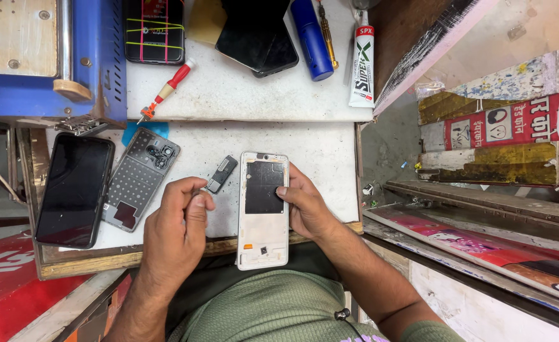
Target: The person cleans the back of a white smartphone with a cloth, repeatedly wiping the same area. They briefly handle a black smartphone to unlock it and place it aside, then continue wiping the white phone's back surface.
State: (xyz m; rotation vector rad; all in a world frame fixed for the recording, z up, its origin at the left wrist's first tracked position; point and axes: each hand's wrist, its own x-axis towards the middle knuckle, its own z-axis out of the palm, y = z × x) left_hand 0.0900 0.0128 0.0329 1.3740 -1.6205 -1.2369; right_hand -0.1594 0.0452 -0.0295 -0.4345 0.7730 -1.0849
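Gripping a white phone frame (263,212) at the edge of the worn white bench (317,149), the right hand (305,206) steadies it; the left hand (177,228) pinches something too small to tell. A black phone (74,190) lies beyond the left hand, a glue tube (362,60) farther up.

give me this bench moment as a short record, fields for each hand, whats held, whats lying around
right hand: right hand grips the white phone frame by its edge, thumb on the dark panel
left hand: left hand is pinched beside the small grey part; whether it holds anything cannot be told
left of hands: grey inner cover, black phone
upper shelf: red-handled screwdriver, blue cylinder, glue tube
surface: white bench top
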